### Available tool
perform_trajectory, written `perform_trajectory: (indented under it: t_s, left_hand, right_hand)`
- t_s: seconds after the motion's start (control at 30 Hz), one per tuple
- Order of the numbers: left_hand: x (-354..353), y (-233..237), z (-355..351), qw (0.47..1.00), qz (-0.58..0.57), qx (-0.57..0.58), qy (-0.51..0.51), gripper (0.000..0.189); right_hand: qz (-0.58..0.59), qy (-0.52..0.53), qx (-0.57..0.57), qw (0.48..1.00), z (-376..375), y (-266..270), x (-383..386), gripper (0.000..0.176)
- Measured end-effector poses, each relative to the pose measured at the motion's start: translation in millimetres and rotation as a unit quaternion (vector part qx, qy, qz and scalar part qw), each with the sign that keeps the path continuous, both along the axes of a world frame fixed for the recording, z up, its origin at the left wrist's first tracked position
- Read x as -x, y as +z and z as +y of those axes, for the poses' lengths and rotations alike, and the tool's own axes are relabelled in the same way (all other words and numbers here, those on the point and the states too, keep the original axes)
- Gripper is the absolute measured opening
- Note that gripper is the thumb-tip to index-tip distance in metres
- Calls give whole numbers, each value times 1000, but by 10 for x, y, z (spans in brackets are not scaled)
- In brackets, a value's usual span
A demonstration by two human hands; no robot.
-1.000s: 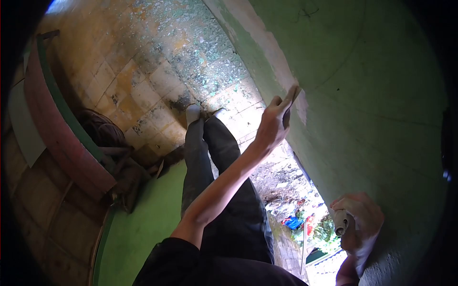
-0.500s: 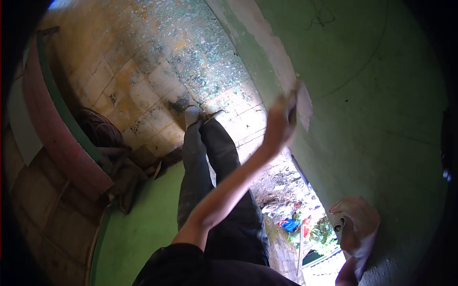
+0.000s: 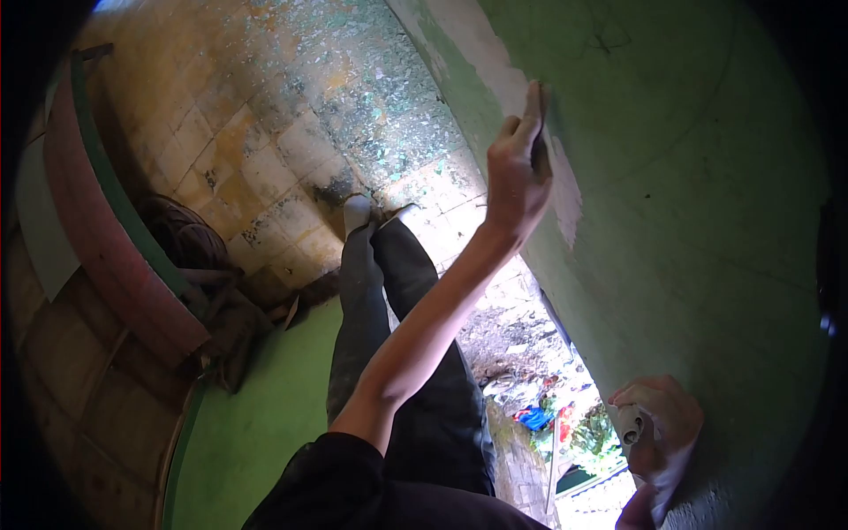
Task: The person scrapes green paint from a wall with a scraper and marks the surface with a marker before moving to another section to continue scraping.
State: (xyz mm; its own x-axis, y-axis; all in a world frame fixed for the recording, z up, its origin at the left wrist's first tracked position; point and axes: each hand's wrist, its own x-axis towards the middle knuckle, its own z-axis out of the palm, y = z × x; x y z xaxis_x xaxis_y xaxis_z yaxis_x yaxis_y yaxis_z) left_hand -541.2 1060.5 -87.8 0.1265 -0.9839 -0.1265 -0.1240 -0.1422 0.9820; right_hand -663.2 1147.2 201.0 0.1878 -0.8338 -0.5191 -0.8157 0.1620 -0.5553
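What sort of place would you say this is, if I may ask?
Probably a room under renovation: a green wall with a pale strip, and flakes littering the stained floor tiles.

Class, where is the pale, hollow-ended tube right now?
In the head view, the tube is at lower right, in the right hand, beside the green wall.

The left hand point(image 3: 518, 177) hides its palm; the bottom edge cuts off the right arm point(image 3: 637, 511); distant rubbish point(image 3: 533, 418) is too small to identify.

Harsh patchy glare, blackened corners.
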Motion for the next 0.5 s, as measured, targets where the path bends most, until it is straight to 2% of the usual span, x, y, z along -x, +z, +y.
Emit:
perform_trajectory:
  t_s: [0.07, 0.1, 0.17, 0.2, 0.23, 0.3, 0.33, 0.37, 0.43, 0.47, 0.5]
  left_hand:
    - [48, -93, 239, 1000, -11, 15, -7, 63]
    - [96, -75, 490, 999, -15, 10, -40, 74]
    - [240, -15, 779, 998, 9, -4, -69, 76]
    - [288, -39, 739, 999, 45, -4, -28, 73]
    - [195, -51, 533, 999, 14, -33, -24, 68]
    - [-18, -35, 55, 999, -2, -41, -18, 68]
    - [-57, 3, 62, 996, 8, -83, -44, 69]
    - [50, -111, 330, 999, -28, 9, -26, 71]
    - [181, 23, 819, 992, 26, -51, -109, 73]
    - [166, 35, 772, 995, 19, -37, -92, 73]
    - [153, -90, 543, 999, 6, -20, -30, 72]
  right_hand:
    - [-12, 3, 13, 1000, -40, -3, -25, 31]
    - [-16, -3, 13, 1000, -47, 0, -43, 31]
    - [-18, -17, 12, 1000, -38, 6, -60, 32]
    - [-14, -18, 14, 1000, -21, 3, -53, 20]
    - [-10, -18, 14, 1000, 6, -7, -35, 14]
    - [-7, -22, 13, 1000, 17, -52, -27, 18]
    - [-4, -24, 7, 1000, 6, -35, -42, 17]
    - [-3, -23, 6, 1000, -15, -26, -63, 16]
    - [-6, -42, -6, 999, -47, -31, -117, 15]
    - [-5, -48, -18, 999, -52, -13, -130, 15]
    - [-6, -45, -21, 999, -53, -1, -120, 15]
